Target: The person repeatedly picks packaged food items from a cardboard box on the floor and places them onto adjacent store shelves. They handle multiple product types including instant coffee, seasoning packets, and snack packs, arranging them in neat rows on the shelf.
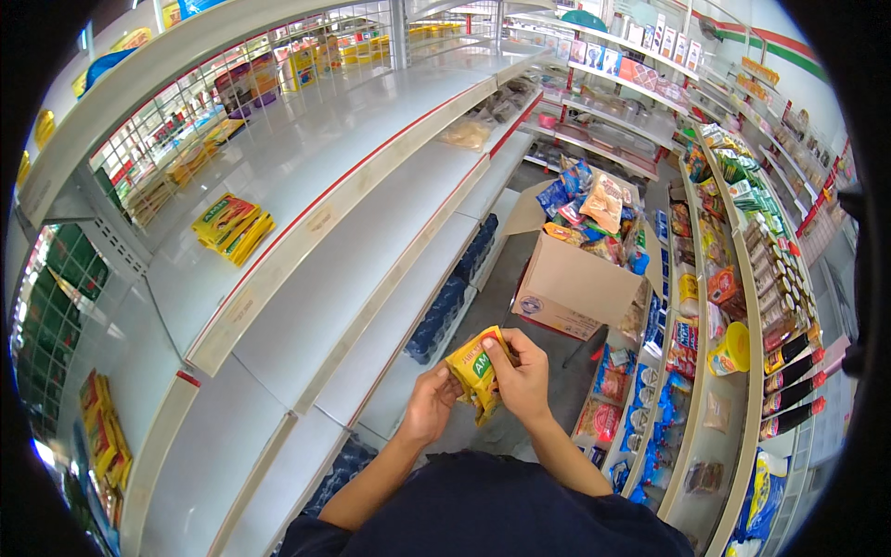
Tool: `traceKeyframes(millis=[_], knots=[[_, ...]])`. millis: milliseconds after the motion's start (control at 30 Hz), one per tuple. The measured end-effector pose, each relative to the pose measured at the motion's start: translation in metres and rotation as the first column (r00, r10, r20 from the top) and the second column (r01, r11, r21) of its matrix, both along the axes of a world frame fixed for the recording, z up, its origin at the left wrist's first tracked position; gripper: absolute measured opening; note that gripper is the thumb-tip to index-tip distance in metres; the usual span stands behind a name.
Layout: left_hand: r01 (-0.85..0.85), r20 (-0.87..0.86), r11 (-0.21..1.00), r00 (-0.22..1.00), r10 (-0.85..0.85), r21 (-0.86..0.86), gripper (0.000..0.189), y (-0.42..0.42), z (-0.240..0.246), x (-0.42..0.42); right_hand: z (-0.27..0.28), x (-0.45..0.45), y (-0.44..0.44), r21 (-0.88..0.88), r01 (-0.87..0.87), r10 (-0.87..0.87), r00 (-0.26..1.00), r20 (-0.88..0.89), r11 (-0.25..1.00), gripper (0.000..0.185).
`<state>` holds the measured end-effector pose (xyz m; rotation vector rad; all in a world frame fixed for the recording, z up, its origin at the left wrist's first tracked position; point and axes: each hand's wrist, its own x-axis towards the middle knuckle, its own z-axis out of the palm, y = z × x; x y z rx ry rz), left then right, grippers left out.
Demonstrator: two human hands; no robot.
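Both of my hands hold yellow packets (473, 365) with green and red print in front of my chest, above the aisle floor. My left hand (431, 407) grips their lower left side. On the right, my right hand (518, 376) has its thumb pressed on the front face. How many packets are in the hands, I cannot tell. To the left, a small stack of similar yellow packets (233, 226) lies on the white upper shelf (334, 167), near its front edge.
An open cardboard box (578, 285) heaped with snack bags (602, 202) stands in the aisle ahead. Stocked shelves at right hold dark bottles (793, 383) and a yellow tub (729, 348). Dark blue plastic-wrapped packs (438, 317) sit on the lowest left shelf. A wire grid (264, 69) backs the upper shelf.
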<state>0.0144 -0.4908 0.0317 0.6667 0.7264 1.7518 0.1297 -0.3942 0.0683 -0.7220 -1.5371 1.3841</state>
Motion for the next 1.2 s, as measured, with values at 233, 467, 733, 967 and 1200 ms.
traceKeyframes(millis=[233,467,733,967,1200], knots=[[-0.32,-0.305,0.941,0.912,0.273,-0.114,0.027,0.02,0.014,0.012,-0.013,-0.016,0.013,0.218,0.051,-0.088,0.983,0.163,0.974,0.021],[-0.235,-0.237,0.948,0.954,0.182,-0.215,0.025,0.021,0.038,-0.022,-0.014,0.001,0.03,-0.224,-0.483,0.487,0.873,-0.044,0.846,0.049],[-0.39,-0.365,0.867,0.891,0.27,-0.31,0.053,0.017,0.017,-0.032,-0.015,-0.006,0.048,-0.405,-0.479,0.415,0.878,-0.239,0.779,0.03],[-0.055,-0.199,0.979,0.98,0.016,-0.194,0.067,0.007,-0.005,-0.013,-0.012,-0.015,0.056,-0.509,-0.455,0.304,0.884,-0.354,0.731,0.029],[-0.106,-0.343,0.963,0.939,0.015,-0.248,0.071,-0.005,0.019,0.001,-0.011,-0.037,0.046,-0.454,-0.42,0.317,0.904,-0.288,0.786,0.032]])
